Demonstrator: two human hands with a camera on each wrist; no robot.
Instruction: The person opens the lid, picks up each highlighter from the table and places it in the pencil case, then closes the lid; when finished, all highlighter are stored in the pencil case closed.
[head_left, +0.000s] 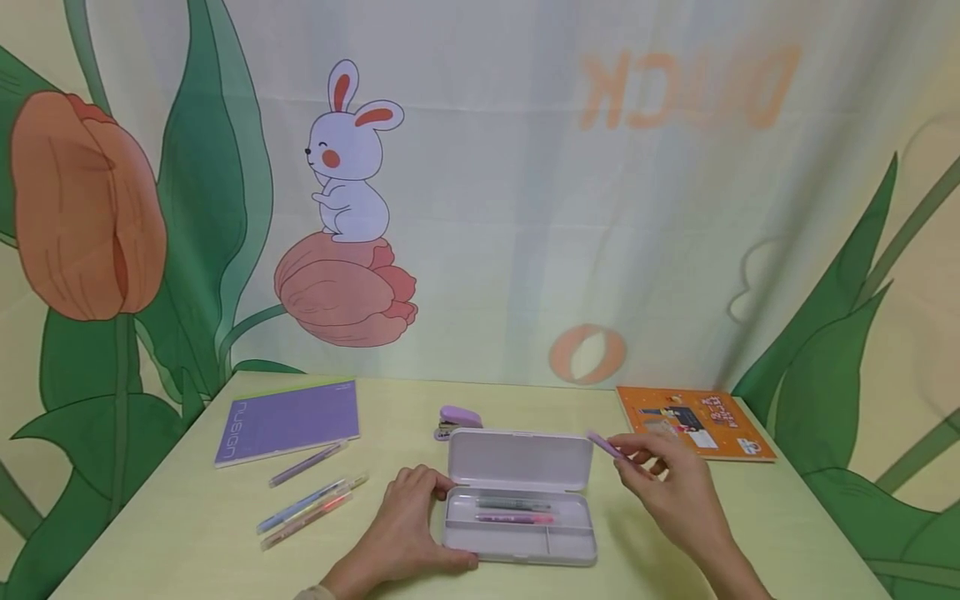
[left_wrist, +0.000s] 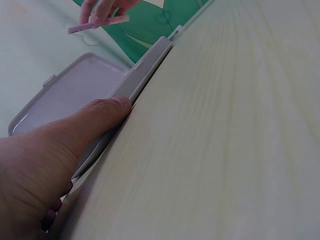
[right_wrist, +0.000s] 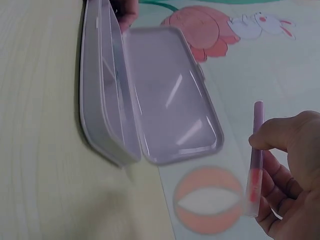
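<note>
A pale lilac pencil case [head_left: 506,547] lies on the table with its lid [head_left: 521,461] raised at the back. My left hand [head_left: 405,525] grips its left end, thumb along the front edge and fingers by the back corner. Inside, in the rear compartment, are a grey pen [head_left: 513,504] and a purple pen [head_left: 504,518] with a pink end. To the right of the lid, my right hand [head_left: 667,483] pinches a purple marker [right_wrist: 257,157] between thumb and fingers, above the table. In the right wrist view this marker shows a red section under a clear cap.
Left of the case lie a purple pen [head_left: 306,465], a blue pen [head_left: 303,506] and a reddish pen [head_left: 306,521]. A purple notebook [head_left: 292,421] lies behind them. A lilac stapler [head_left: 459,415] stands behind the case, and an orange booklet [head_left: 697,423] lies at the back right.
</note>
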